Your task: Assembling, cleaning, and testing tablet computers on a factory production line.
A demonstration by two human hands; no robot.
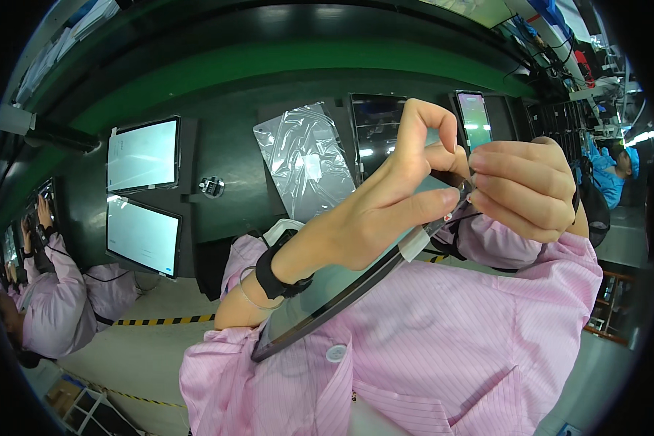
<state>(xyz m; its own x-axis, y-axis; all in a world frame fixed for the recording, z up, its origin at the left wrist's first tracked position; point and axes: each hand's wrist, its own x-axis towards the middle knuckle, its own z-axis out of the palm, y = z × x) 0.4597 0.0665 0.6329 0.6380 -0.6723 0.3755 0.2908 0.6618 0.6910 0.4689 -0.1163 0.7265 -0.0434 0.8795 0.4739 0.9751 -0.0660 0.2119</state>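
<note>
A tablet (pixel 320 318) with a glossy glass face and dark edge is held tilted before my chest, one corner raised to the upper right. My left hand (pixel 385 207) grips it near that raised corner, thumb along the edge and index finger bent up. Closed fingers of my right hand (pixel 527 189) meet the same corner from the other side; their tips partly hide it. A small white tab (pixel 414 244) sticks to the tablet's edge below my left thumb. On my left wrist is a black strap (pixel 272 272).
On the dark bench lie two lit tablets (pixel 144 156) at left, a small round metal piece (pixel 211 187), a clear plastic bag (pixel 305 160), a dark-screened tablet (pixel 374 116) and a lit phone (pixel 474 120). Co-workers sit at far left (pixel 58 291) and far right (pixel 609 174).
</note>
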